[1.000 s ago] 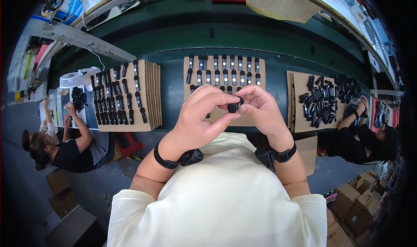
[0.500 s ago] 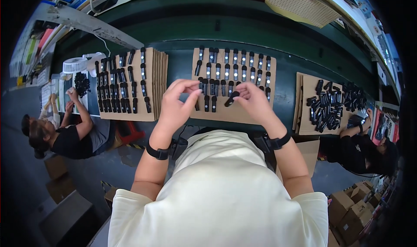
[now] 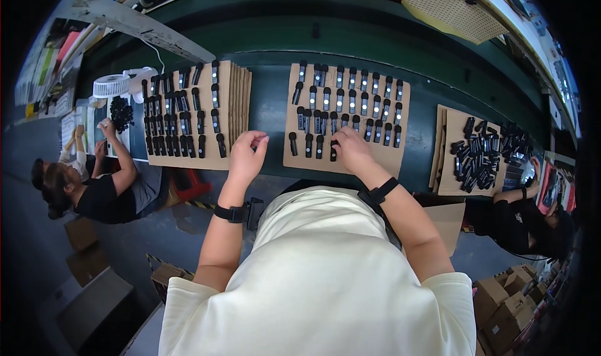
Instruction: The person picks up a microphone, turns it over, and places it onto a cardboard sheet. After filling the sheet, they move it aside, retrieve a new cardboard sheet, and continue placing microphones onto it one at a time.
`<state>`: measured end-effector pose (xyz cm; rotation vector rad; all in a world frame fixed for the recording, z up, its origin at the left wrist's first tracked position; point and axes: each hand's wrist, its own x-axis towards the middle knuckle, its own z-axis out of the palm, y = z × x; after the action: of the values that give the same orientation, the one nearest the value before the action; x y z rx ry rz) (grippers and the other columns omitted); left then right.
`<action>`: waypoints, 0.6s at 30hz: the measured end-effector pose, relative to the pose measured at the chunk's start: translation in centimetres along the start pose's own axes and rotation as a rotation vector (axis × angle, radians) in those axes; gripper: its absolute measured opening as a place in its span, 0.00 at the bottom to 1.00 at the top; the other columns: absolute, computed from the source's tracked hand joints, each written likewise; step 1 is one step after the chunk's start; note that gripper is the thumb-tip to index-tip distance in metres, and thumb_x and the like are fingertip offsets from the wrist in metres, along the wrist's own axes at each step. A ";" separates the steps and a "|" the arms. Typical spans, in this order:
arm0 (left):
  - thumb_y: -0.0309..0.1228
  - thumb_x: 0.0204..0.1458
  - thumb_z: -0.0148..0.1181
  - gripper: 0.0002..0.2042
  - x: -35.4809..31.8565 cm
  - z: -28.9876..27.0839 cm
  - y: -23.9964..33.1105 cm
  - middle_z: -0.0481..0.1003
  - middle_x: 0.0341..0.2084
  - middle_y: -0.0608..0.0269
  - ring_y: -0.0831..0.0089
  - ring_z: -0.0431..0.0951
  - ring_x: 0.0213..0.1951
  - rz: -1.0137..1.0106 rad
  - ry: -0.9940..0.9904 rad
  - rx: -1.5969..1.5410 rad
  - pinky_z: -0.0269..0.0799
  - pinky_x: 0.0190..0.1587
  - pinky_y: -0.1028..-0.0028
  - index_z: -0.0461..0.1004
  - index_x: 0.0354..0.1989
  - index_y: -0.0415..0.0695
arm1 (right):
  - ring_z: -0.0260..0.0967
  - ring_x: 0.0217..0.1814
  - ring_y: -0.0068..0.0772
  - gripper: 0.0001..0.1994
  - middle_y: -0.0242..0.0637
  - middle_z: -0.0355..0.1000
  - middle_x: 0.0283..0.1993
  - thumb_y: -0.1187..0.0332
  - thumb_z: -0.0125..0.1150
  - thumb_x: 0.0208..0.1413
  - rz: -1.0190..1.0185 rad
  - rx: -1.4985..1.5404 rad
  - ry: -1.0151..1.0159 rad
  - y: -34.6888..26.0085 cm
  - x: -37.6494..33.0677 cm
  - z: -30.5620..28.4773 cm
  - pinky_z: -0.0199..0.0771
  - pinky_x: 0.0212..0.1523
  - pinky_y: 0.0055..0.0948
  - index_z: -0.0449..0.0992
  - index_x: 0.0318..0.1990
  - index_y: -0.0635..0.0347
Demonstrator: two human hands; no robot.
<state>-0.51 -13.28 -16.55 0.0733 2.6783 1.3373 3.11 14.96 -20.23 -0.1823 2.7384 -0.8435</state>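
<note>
Rows of small black clip-on microphones (image 3: 340, 98) with rounded dark tips lie on a cardboard sheet (image 3: 369, 162) in front of me. My right hand (image 3: 354, 149) is over the nearest row, its thumb and fingers closed on one microphone (image 3: 333, 152) that stands in line with its neighbours on the sheet. Left of this sheet, above the table edge, hovers my left hand (image 3: 247, 156). Its fingers are curled and the thumb tip is close to the index finger; anything between them is too small to make out.
At left, a stack of cardboard sheets (image 3: 238, 106) carries more rows of microphones. A heaped pile of them (image 3: 479, 156) covers cardboard at right. People sit working at both sides, near a white fan (image 3: 111, 86) at left. Boxes (image 3: 510, 312) stand on the floor.
My right hand has brought the tilted microphone down onto the sheet at the end of the nearest row. My left hand has drawn back left, off the sheet, and its fingers have come closer together.
</note>
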 end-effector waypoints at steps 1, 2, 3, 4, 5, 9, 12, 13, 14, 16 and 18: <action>0.25 0.55 0.60 0.07 0.5 0.1 -0.1 0.76 0.30 0.60 0.76 0.76 0.31 0.002 -0.005 0.000 0.72 0.37 0.77 0.76 0.39 0.35 | 0.68 0.53 0.46 0.10 0.41 0.70 0.46 0.72 0.60 0.52 0.005 0.000 0.002 0.0 0.0 0.1 0.72 0.49 0.42 0.74 0.43 0.59; 0.26 0.55 0.60 0.07 1.2 0.3 0.1 0.76 0.29 0.61 0.76 0.76 0.31 0.015 0.000 -0.011 0.72 0.36 0.78 0.76 0.38 0.35 | 0.67 0.54 0.46 0.10 0.40 0.69 0.46 0.72 0.60 0.52 0.022 -0.007 0.006 0.0 0.0 0.1 0.72 0.49 0.42 0.74 0.43 0.58; 0.26 0.56 0.60 0.07 2.0 0.5 0.4 0.76 0.28 0.62 0.76 0.76 0.30 0.029 0.002 -0.022 0.72 0.36 0.78 0.77 0.38 0.35 | 0.67 0.54 0.45 0.10 0.40 0.68 0.46 0.72 0.61 0.52 0.042 -0.015 0.010 0.0 0.0 0.2 0.73 0.49 0.41 0.74 0.43 0.58; 0.27 0.56 0.59 0.07 2.9 0.6 0.6 0.77 0.28 0.62 0.77 0.75 0.29 0.045 0.014 -0.032 0.72 0.36 0.78 0.77 0.38 0.36 | 0.66 0.54 0.45 0.11 0.39 0.68 0.46 0.72 0.61 0.51 0.051 -0.025 0.018 -0.2 0.2 0.1 0.73 0.49 0.41 0.75 0.43 0.58; 0.27 0.56 0.59 0.07 3.9 0.8 0.8 0.77 0.28 0.62 0.77 0.75 0.29 0.054 0.018 -0.032 0.72 0.36 0.78 0.77 0.38 0.36 | 0.66 0.54 0.45 0.11 0.39 0.68 0.46 0.72 0.61 0.51 0.049 -0.028 0.027 -0.3 0.3 0.0 0.73 0.49 0.41 0.75 0.43 0.58; 0.27 0.56 0.59 0.06 9.2 2.0 2.0 0.77 0.26 0.64 0.77 0.76 0.29 0.091 0.012 -0.121 0.72 0.35 0.78 0.77 0.37 0.37 | 0.68 0.52 0.46 0.10 0.40 0.68 0.45 0.72 0.61 0.51 0.025 0.006 0.105 -0.6 -0.5 -1.0 0.73 0.48 0.41 0.75 0.42 0.57; 0.27 0.55 0.60 0.07 14.1 2.9 3.1 0.78 0.27 0.60 0.75 0.77 0.29 0.145 -0.019 -0.080 0.73 0.35 0.76 0.78 0.37 0.37 | 0.68 0.49 0.50 0.11 0.42 0.68 0.42 0.74 0.62 0.50 -0.031 0.064 0.203 -0.2 -1.6 -2.2 0.72 0.46 0.41 0.74 0.42 0.58; 0.29 0.54 0.60 0.07 15.7 3.4 3.5 0.78 0.29 0.58 0.70 0.78 0.31 0.144 -0.029 -0.043 0.74 0.37 0.74 0.78 0.37 0.38 | 0.68 0.49 0.50 0.11 0.42 0.68 0.42 0.74 0.62 0.50 -0.027 0.060 0.214 -0.1 -2.1 -2.6 0.72 0.46 0.41 0.74 0.42 0.58; 0.30 0.53 0.60 0.07 17.3 3.9 3.9 0.78 0.30 0.56 0.66 0.79 0.32 0.145 -0.040 -0.008 0.75 0.38 0.71 0.78 0.36 0.39 | 0.68 0.48 0.50 0.11 0.43 0.68 0.42 0.75 0.62 0.49 -0.001 0.074 0.242 -0.1 -2.7 -3.1 0.72 0.46 0.41 0.74 0.41 0.59; 0.31 0.52 0.61 0.08 20.6 4.6 4.0 0.78 0.31 0.54 0.61 0.80 0.34 0.157 -0.053 0.028 0.75 0.39 0.69 0.78 0.36 0.40 | 0.68 0.48 0.51 0.11 0.44 0.69 0.42 0.75 0.62 0.49 0.028 0.087 0.282 -0.2 -3.9 -3.9 0.72 0.45 0.42 0.74 0.41 0.59; 0.33 0.52 0.60 0.09 23.7 5.7 3.0 0.78 0.35 0.53 0.57 0.79 0.40 0.128 -0.115 0.133 0.74 0.44 0.66 0.78 0.38 0.43 | 0.69 0.46 0.52 0.10 0.44 0.69 0.43 0.75 0.62 0.49 0.156 0.123 0.247 -0.4 -5.2 -4.7 0.72 0.44 0.42 0.74 0.41 0.61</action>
<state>-23.16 -4.37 -20.15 0.3315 2.7009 1.1470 6.72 18.14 -15.16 0.1688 2.8650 -1.0480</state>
